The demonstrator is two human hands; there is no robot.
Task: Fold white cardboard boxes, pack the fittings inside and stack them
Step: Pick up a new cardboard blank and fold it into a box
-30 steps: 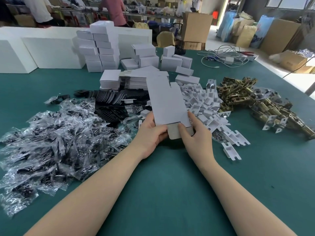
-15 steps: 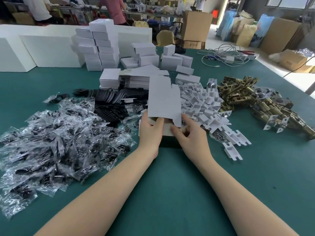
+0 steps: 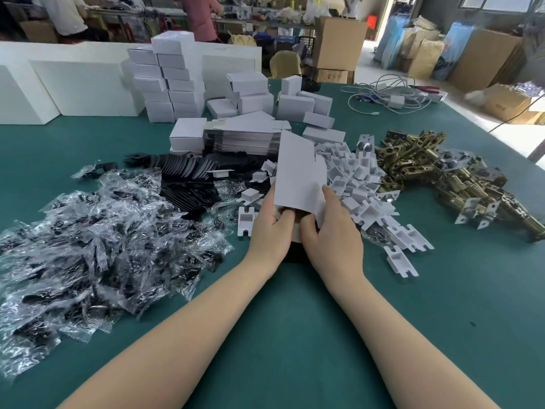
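Heap of clear plastic bags w/ black parts (image 3: 97, 246) lies at left on green counter (image 3: 295, 335). Left hand (image 3: 272, 228) & right hand (image 3: 333, 234), grip curled, pinch bottom of flat white cardboard box blank (image 3: 298, 175), upright at centre. White plastic fittings (image 3: 362, 184), then brass hinges (image 3: 442, 172), lie at right.

Bright, even daylight pours in from the far right doorway (image 3: 374, 39), washing the floor (image 3: 472, 119) there pale. Shadows under the hands stay small and soft. Edges bow outward, and the far background looks soft.
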